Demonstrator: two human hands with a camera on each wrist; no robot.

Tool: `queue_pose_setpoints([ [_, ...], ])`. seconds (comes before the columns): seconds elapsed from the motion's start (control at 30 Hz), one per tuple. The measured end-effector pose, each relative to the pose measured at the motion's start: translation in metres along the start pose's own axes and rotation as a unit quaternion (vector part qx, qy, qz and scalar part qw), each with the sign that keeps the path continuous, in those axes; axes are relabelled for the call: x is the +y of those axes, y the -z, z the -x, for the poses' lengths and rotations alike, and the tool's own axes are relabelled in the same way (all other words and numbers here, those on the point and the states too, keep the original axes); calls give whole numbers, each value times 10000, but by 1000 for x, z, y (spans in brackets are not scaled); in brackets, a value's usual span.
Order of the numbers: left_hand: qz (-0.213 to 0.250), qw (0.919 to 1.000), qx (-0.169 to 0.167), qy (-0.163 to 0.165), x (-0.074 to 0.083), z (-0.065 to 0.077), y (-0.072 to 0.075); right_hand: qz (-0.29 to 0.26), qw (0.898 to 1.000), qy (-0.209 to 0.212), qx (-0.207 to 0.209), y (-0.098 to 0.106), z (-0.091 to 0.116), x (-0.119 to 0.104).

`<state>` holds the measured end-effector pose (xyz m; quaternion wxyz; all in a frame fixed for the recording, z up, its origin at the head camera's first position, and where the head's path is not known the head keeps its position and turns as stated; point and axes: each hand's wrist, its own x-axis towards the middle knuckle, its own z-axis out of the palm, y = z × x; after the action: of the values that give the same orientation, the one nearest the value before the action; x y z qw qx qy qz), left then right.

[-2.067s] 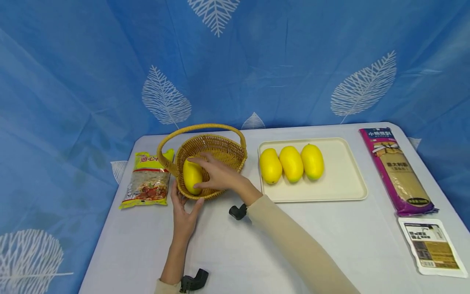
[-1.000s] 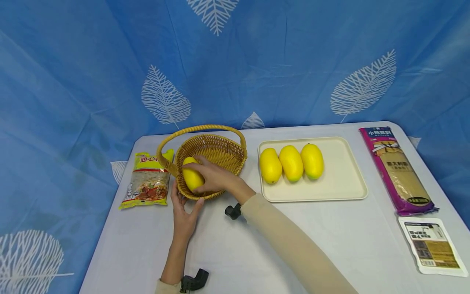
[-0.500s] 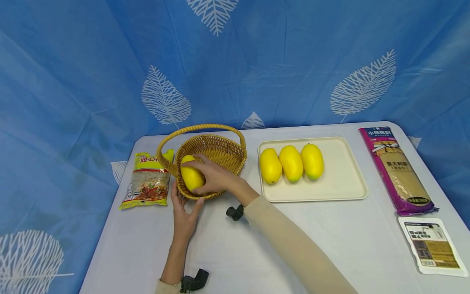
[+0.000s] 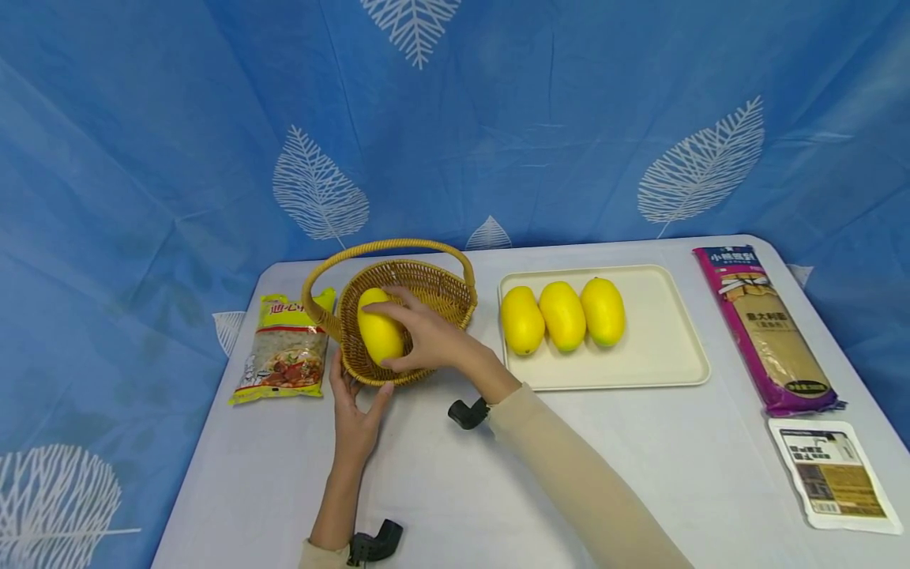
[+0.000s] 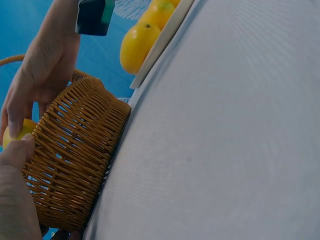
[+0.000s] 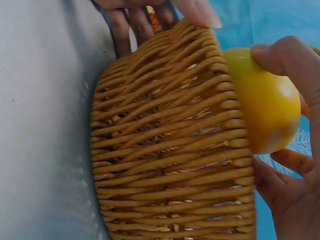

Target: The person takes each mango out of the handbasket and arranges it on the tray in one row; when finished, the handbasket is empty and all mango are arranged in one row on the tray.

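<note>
A yellow mango [image 4: 379,336] is held in my right hand [image 4: 435,338], over the left part of a wicker basket [image 4: 449,304] with a tall arched handle. Thumb and fingers lie on opposite sides of the fruit; in the right wrist view the mango [image 6: 267,107] shows above the basket rim. My left hand [image 4: 355,431] grips the near left side of the basket, its thumb at the rim and other fingers along the woven wall [image 6: 165,135]. Whether the mango touches the basket floor is hidden.
Right of the basket, a cream tray [image 4: 664,340] bears three more mangoes [image 4: 563,316] in a row. A yellow food bag [image 4: 287,348] lies left of the basket. At the far right are a purple noodle packet [image 4: 771,328] and a white pouch [image 4: 832,474].
Within the basket, my right hand and the mango have shifted slightly right and away from me, and the mango has come up a little. The left hand has stayed in place.
</note>
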<state>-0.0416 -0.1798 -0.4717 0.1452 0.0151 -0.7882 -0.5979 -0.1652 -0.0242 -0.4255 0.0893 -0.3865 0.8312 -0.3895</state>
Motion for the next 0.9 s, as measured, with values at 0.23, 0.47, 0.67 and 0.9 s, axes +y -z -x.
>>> queue_pose_setpoints([
  [0.23,52,10000,14,-22,-1,0,1,10,9995,188,255,6,12,-3],
  [0.47,52,10000,18,-72,-4,0,0,128,9969,412,664,18,28,-9],
  [0.67,25,9999,48,-91,-3,0,0,263,9929,622,983,30,42,-16],
  [0.9,-36,10000,51,55,0,1,0,419,9870,862,1287,41,56,-22],
])
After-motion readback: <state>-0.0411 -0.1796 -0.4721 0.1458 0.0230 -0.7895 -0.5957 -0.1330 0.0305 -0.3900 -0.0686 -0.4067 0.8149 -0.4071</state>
